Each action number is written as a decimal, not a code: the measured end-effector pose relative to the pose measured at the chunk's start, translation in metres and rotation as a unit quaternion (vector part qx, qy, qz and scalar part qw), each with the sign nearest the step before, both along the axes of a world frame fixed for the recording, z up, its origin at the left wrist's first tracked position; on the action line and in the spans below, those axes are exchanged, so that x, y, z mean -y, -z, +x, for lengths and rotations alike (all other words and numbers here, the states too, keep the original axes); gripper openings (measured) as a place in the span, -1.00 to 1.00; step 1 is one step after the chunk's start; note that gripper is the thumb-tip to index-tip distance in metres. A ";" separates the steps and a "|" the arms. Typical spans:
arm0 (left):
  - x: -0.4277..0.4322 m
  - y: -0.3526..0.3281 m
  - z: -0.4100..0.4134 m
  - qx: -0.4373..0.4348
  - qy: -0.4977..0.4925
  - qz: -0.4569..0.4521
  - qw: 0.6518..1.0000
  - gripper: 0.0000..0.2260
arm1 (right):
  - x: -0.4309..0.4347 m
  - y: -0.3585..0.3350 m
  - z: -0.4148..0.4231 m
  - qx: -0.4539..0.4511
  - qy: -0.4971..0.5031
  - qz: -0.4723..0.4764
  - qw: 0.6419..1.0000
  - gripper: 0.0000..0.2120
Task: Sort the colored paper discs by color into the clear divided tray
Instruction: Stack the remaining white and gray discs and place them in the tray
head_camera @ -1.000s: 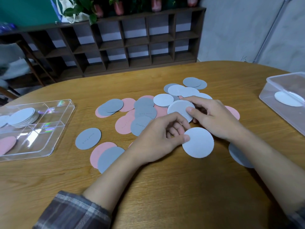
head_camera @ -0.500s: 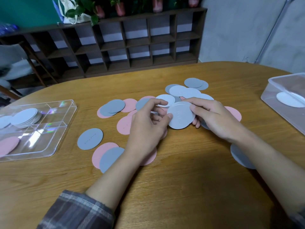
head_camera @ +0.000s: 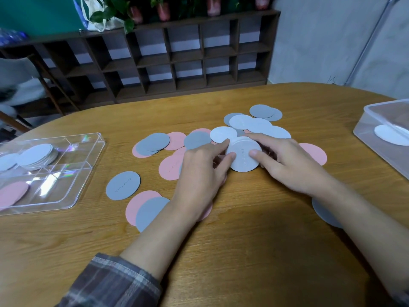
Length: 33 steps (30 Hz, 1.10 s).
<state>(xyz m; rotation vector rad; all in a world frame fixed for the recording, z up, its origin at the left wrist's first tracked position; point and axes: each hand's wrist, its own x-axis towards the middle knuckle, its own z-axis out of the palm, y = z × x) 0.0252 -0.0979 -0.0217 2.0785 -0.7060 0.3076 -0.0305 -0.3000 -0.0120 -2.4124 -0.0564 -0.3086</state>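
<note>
Left hand (head_camera: 200,173), right hand (head_camera: 294,166) pinching pale discs (head_camera: 243,157), embossed writing (illegible)

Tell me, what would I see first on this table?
The left hand and right hand hold a small stack of pale round paper discs in the middle of the wooden table. Loose pink and grey paper discs lie scattered around them, and a clear divided plastic tray holding sorted discs sits at the left.

wooden table (head_camera: 243,251) | dark cubby shelf (head_camera: 177,58) | potted plants (head_camera: 163,7) on top | clear box (head_camera: 371,120) right
</note>
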 end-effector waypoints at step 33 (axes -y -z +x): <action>0.000 0.005 0.040 0.113 -0.001 0.158 0.981 -0.76 | 0.014 -0.002 0.004 0.029 0.099 0.053 0.993 -0.77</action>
